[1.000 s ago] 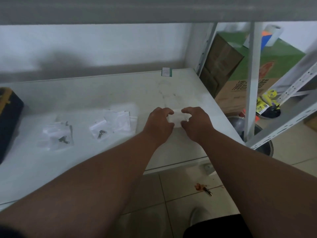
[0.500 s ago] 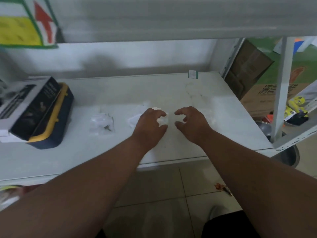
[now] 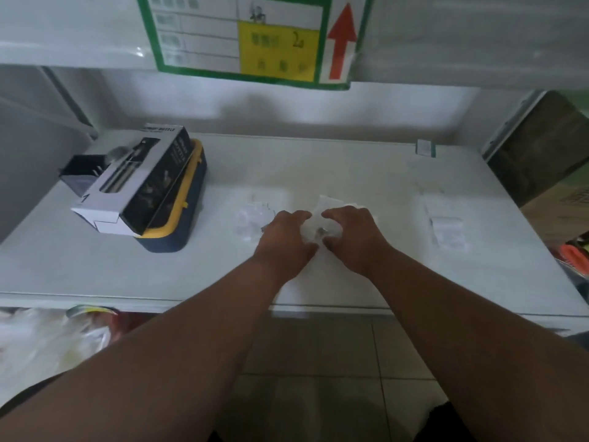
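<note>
While my left hand [image 3: 287,242] and my right hand [image 3: 355,239] both pinch the small clear bag [image 3: 318,223] at the middle of the shelf [image 3: 318,164], I judge the work half done; the left bag [image 3: 253,215] and the right bag [image 3: 446,231] lie untouched.

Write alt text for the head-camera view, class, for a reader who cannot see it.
The left hand and right hand grip one small clear bag at a white shelf. More clear bags lie either side; a printed box sits on a yellow-and-blue case at left.
</note>
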